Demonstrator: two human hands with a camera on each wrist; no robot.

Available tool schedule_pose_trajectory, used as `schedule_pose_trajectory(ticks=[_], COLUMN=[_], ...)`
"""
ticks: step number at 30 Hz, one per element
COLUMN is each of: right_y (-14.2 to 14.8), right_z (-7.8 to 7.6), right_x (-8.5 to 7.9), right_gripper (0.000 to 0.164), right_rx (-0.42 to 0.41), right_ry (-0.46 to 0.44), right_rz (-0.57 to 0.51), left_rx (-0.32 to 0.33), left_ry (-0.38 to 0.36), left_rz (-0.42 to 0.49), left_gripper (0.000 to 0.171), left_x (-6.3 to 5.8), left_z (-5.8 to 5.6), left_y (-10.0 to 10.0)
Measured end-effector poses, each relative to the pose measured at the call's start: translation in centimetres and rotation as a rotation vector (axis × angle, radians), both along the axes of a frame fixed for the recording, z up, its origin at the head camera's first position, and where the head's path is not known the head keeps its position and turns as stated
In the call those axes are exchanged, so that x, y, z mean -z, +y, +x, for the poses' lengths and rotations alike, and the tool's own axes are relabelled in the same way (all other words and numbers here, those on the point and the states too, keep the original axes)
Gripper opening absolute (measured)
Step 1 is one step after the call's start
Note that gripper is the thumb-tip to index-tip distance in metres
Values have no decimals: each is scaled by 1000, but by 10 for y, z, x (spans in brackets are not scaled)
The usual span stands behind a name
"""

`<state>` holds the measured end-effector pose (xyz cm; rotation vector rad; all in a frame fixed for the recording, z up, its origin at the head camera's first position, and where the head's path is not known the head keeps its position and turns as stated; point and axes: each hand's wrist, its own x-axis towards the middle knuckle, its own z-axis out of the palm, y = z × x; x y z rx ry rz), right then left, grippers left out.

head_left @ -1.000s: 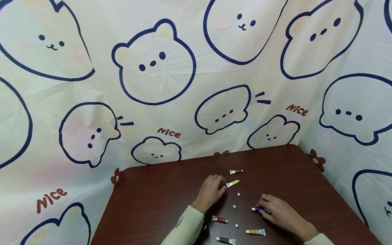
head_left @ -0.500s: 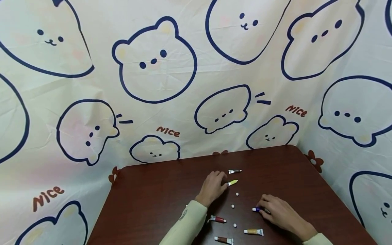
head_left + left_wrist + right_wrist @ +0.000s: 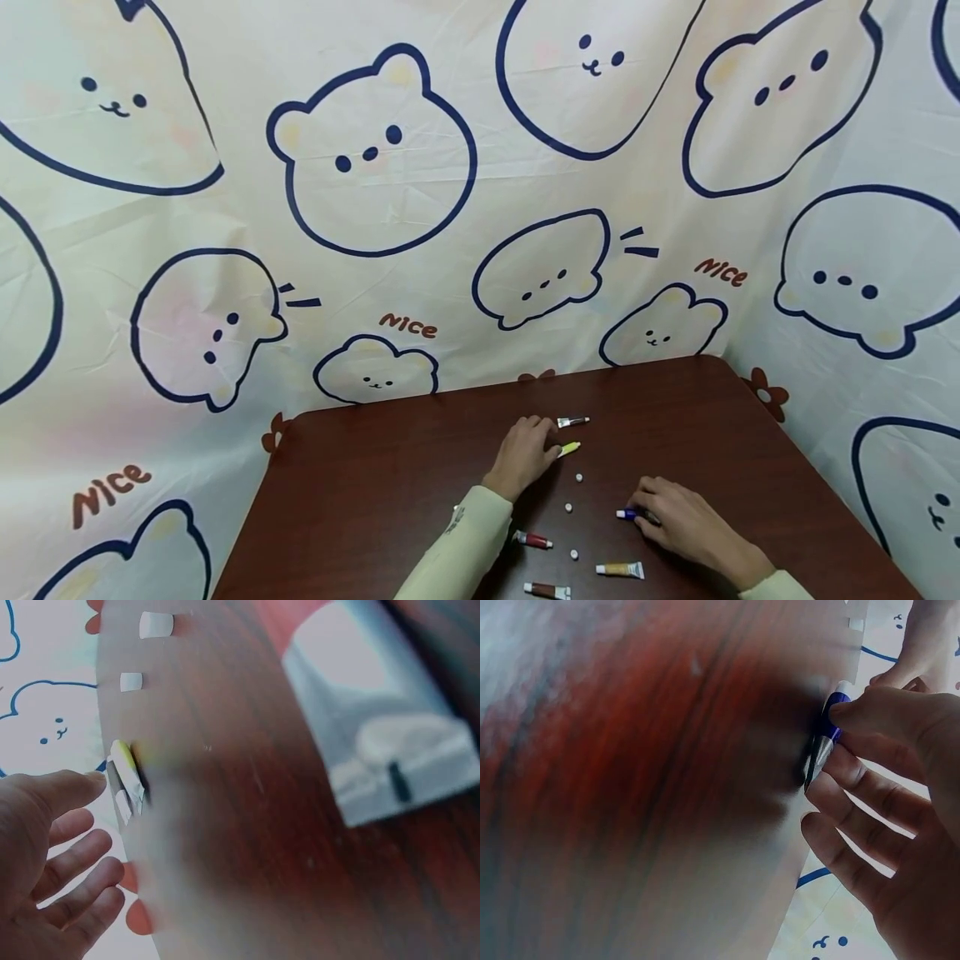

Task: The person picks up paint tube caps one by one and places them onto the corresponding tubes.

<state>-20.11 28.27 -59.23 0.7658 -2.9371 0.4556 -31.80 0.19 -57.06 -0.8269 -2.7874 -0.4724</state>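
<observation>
- Gripping the blue tube (image 3: 830, 724) between thumb and fingers, the right hand (image 3: 686, 525) is low over the tabletop (image 3: 375, 492). Tube lies at its 9 o'clock, white tip outward.
- Left hand (image 3: 521, 457): fingers loosely bent and spaced apart, gripping nothing. The yellow tube (image 3: 570, 448) is at its 3 o'clock; whether a fingertip touches it cannot be told.
- Head view gives the full layout: black tube (image 3: 574, 422) at the left hand's 2 o'clock, red tube (image 3: 535, 541) at its 6 o'clock, brown tube (image 3: 546, 591) below that, ochre tube (image 3: 619, 570) at the right hand's 8 o'clock. Three white caps (image 3: 568, 507) lie in a rough column between the hands.
- Left wrist view alone shows the gaps between thumb and fingers, and the red tube's silver crimped end with its dark mark, large and blurred.
- Right wrist view alone shows the thumb laid along the blue body and the silver tail.
- Edges: far table edge at 12 o'clock, printed cloth (image 3: 375, 200) behind; black tube lies nearest it.
- Room: broad wood from left sleeve (image 3: 461, 546) to the 9 o'clock edge, and from right hand to the 3 o'clock edge. Tightest spot: left fingertips, just beside the black and yellow tubes.
</observation>
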Motion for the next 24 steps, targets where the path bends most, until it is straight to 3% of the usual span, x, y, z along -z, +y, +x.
schedule_pose_trajectory(ticks=[2, 7, 10, 14, 15, 17, 18, 24], right_y=[0, -2, -5, -9, -10, -12, -13, -21], right_z=[0, 2, 2, 2, 2, 2, 2, 1], right_x=[-1, -2, -2, -3, -3, -3, -4, -6], right_gripper=[14, 19, 22, 24, 24, 24, 24, 22], right_rx=[-3, 21, 29, 15, 12, 9, 7, -17], right_ry=[6, 23, 65, 142, 154, 176, 185, 203], right_rz=[10, 35, 40, 27, 22, 16, 12, -30], left_rx=[18, 35, 28, 30, 34, 42, 45, 56], left_ry=[27, 23, 5, 11, 27, 5, 23, 14], left_rz=[11, 19, 10, 4, 7, 16, 14, -5], left_gripper=[27, 26, 23, 22, 21, 21, 21, 22], left_x=[12, 11, 3, 8, 16, 16, 25, 28], left_z=[-5, -4, 1, -3, -7, -8, -13, -14], left_y=[0, 4, 8, 10, 11, 12, 13, 18])
